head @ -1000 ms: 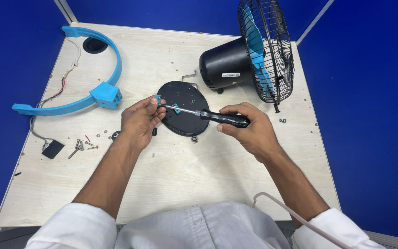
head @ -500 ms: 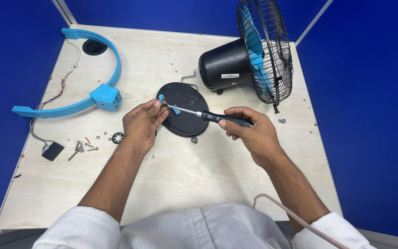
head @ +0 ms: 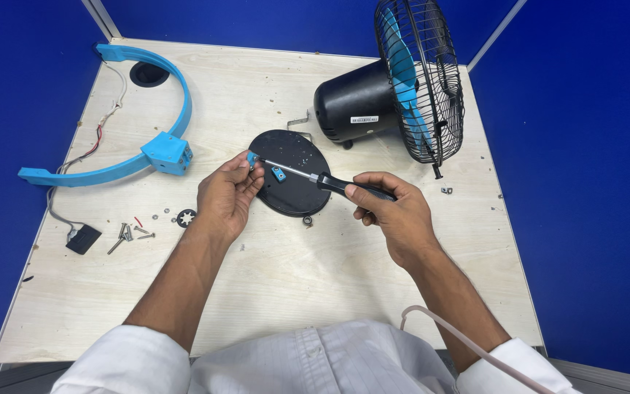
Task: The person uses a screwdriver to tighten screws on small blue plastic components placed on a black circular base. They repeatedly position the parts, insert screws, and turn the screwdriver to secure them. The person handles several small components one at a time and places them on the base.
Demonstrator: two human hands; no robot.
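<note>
Here, near the middle of the frame, the left hand [head: 226,198] pinches a small blue part [head: 251,160] between its fingertips, just above the left edge of a black oval base plate [head: 291,174] that lies flat on the bench [head: 271,292]. The right hand [head: 391,215] is clenched around the black handle of a screwdriver [head: 315,177], whose metal shaft runs up and left so that the tip meets the blue part. A second small blue piece [head: 278,174] sits on the plate under the shaft.

To do this step well, I judge the shaft should stay in line with the screw's axis, with the left fingers holding the part steady and clear of the tip; light pressure and slow turns would keep the tip seated. The part is small, so a slip could drop it among the loose bits.

In the upper right stands a black fan motor housing [head: 351,109] with a wire guard [head: 421,80] and blue blades; a small white rectangular label [head: 364,119] with dark print sits on its side. At upper left lies a curved blue bracket [head: 151,146] with wires. At left centre are loose screws [head: 129,233], a black toothed washer [head: 186,217] and a small black block [head: 84,238].
</note>
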